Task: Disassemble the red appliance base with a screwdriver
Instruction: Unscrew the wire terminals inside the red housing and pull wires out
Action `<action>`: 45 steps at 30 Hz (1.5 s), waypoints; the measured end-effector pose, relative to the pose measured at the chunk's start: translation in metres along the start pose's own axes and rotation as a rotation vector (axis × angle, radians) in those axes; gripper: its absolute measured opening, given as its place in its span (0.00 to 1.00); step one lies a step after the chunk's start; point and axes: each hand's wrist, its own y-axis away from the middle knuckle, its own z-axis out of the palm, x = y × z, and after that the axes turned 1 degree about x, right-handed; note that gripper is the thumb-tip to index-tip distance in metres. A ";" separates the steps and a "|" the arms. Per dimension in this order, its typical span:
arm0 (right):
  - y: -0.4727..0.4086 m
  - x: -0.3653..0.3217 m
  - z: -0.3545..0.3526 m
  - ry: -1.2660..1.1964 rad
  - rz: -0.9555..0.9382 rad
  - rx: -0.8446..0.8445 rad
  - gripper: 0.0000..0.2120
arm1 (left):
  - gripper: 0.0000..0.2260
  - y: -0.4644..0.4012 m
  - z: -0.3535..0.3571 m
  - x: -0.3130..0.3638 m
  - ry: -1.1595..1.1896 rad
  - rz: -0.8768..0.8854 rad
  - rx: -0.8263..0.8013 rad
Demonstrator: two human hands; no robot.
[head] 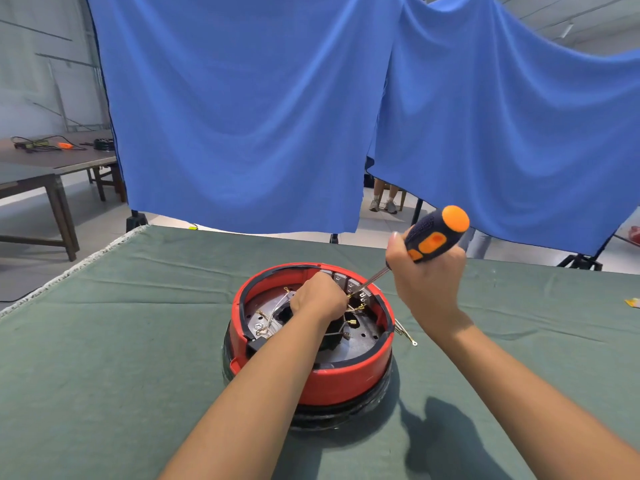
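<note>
The red appliance base (341, 379) stands upside down in the middle of the green-covered table, its open top showing a metal plate, wires and brass terminals. My right hand (424, 271) grips the black-and-orange handle of a screwdriver (434, 235). The shaft slants down-left to the grey terminal block (349, 284) at the far inner rim. My left hand (317, 297) reaches inside the base, fingers curled around wires next to the screwdriver tip; what exactly it pinches is hidden.
A loose wire with a ring terminal (405, 332) lies on the green cloth (121, 341) just right of the base. A blue curtain (259, 116) hangs behind the table. Wooden tables (52, 161) stand far left. Someone's legs (382, 197) show under the curtain.
</note>
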 end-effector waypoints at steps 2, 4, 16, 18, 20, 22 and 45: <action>-0.005 0.005 0.002 -0.035 0.075 0.024 0.16 | 0.12 0.000 0.000 -0.001 -0.001 0.000 -0.002; -0.011 0.013 0.003 -0.038 0.161 0.044 0.17 | 0.12 -0.001 0.001 -0.001 -0.004 0.000 -0.006; -0.029 0.038 0.004 -0.101 0.346 0.114 0.17 | 0.12 -0.003 0.000 -0.002 0.008 0.004 -0.021; -0.030 0.039 0.002 -0.112 0.350 0.115 0.19 | 0.12 -0.002 -0.001 -0.002 0.008 0.006 -0.023; -0.026 0.037 -0.001 -0.109 0.323 0.113 0.20 | 0.11 0.001 -0.001 -0.002 0.004 0.010 -0.011; -0.016 0.031 -0.003 -0.094 0.281 0.103 0.21 | 0.11 0.002 -0.001 -0.002 0.000 0.014 0.000; -0.040 0.051 0.009 -0.039 0.408 0.128 0.17 | 0.12 0.000 -0.001 -0.003 -0.006 -0.001 0.001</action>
